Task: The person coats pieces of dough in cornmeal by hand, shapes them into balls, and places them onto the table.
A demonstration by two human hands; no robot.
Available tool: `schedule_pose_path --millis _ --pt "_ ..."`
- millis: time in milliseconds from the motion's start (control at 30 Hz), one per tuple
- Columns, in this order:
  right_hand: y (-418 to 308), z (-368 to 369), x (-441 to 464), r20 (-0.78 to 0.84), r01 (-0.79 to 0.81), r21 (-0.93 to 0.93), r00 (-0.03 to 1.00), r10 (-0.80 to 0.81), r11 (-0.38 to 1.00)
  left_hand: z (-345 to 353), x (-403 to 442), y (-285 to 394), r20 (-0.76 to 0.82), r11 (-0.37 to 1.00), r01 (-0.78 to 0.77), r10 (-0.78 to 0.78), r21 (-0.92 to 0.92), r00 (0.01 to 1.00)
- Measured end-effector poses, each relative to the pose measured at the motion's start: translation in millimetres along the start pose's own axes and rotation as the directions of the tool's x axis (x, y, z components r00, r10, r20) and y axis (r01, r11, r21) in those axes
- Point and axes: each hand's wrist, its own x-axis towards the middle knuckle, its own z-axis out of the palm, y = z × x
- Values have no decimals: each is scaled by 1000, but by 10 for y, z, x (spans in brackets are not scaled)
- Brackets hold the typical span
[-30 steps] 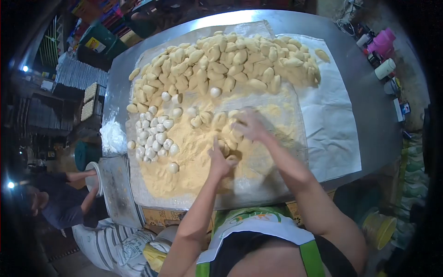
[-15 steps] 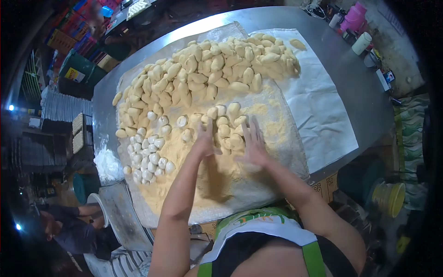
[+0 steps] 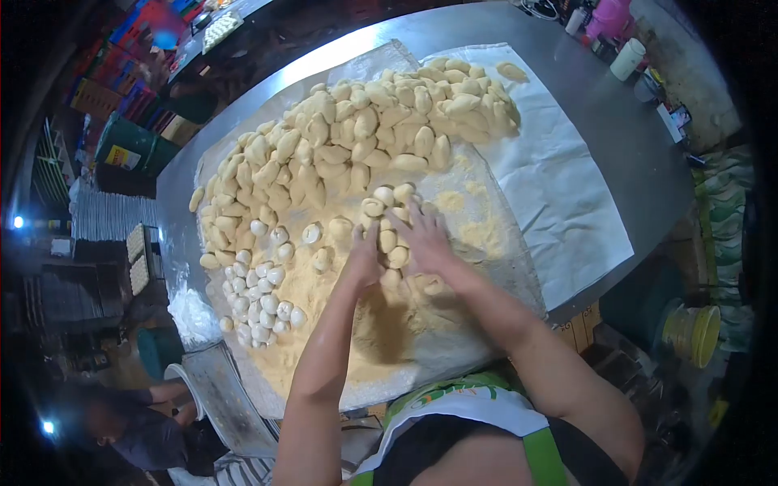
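Observation:
Between my two hands is a small cluster of crumb-coated dough pieces (image 3: pixel 387 241). My left hand (image 3: pixel 366 257) rests along the left side of the cluster, its fingers stretched forward. From the right, my right hand (image 3: pixel 423 241) lies against and partly over the pieces with spread fingers, hiding some of them. To the left sits a group of smooth white dough balls (image 3: pixel 261 301). A large heap of coated, oval dough pieces (image 3: pixel 332 134) stretches behind my hands. Yellowish crumbs (image 3: pixel 312 324) cover the cloth below.
A metal table (image 3: pixel 567 77) carries the floury cloth and a white sheet (image 3: pixel 559 186). At the left edge lies a clear plastic bag (image 3: pixel 193 312). Bottles and a pink container (image 3: pixel 606 18) stand at the back right. Another person (image 3: pixel 146 429) is at the lower left, beside metal trays (image 3: pixel 223 397).
My hands have come closer together, the right one moving left over the dough pieces. The cluster between them is narrower. The camera view has shifted slightly.

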Motion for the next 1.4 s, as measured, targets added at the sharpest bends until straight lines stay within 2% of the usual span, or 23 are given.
schedule_pose_path --millis 67,167,200,333,400,533,633,700,733,767,800,900,933,967,1033,1067,1133,1200,1267,1300,1333,1367,1400 --pt "124 111 178 -12 74 81 997 -73 994 103 -33 82 -21 998 -50 50 27 999" --pt "288 304 301 -108 130 210 988 -109 969 12 46 331 -22 964 39 -47 -264 999" --pt "377 194 254 -117 117 206 989 -94 972 88 86 392 -15 966 25 -30 -259 999" --pt "740 -144 -5 -26 30 418 999 -21 908 413 224 610 -99 897 -157 127 -413 987" --pt "1097 -288 -228 -112 -100 434 980 164 895 564 382 1055 -114 886 -274 249 -374 962" --pt "1863 -644 -489 -295 -66 446 931 216 892 793 714 1897 -59 849 -373 380 -374 923" --pt "2123 -976 -693 -432 -20 311 888 160 950 906 772 2085 -127 780 -424 414 -460 901" --pt "2279 -1006 -835 -456 10 314 879 142 949 700 543 2185 -77 830 -407 410 -381 909" --pt "2355 -1015 -913 -432 -36 180 895 112 983 642 444 2190 -46 850 -401 411 -340 911" --pt "2374 -1009 -922 -408 -78 39 909 87 996 618 368 2017 -31 910 -379 379 -167 925" --pt "2327 -992 -867 -407 -65 40 910 75 997 575 281 1758 -19 938 -346 346 12 938" --pt "1997 -905 -682 -493 -329 38 815 304 943 260 -193 1172 -52 929 121 -109 350 993" --pt "1823 -811 -553 -509 -144 50 848 149 988 80 -369 1084 -110 854 249 -224 456 968" --pt "1622 -665 -377 -526 50 58 850 -12 997 5 -462 860 -119 853 262 -234 450 965" --pt "1233 -321 -4 -362 80 236 932 12 968 -26 -627 383 54 931 283 -303 229 951" --pt "1064 -101 216 -363 125 248 931 -28 961 28 -724 232 38 927 309 -324 214 945" --pt "650 175 579 -356 205 261 929 -104 943 121 -912 51 -18 977 189 -188 102 982" --pt "207 355 826 -297 155 150 949 -105 977 140 -1164 -82 -75 989 148 -145 33 987" --pt "-202 552 926 -257 153 84 958 -127 985 122 -1476 -142 -305 988 81 -118 -130 945" --pt "-384 665 899 -148 246 168 964 -222 955 102 -1637 -163 -415 979 32 -114 -200 903" --pt "-559 764 909 -46 323 257 946 -322 911 66 -1822 -222 -428 976 44 -135 -215 893" --pt "-783 723 962 -36 344 252 938 -346 905 4 -2030 -315 -501 976 32 -139 -215 854" --pt "-1049 553 1000 115 294 316 932 -344 902 -38 -2223 -421 -569 977 21 -141 -212 810"
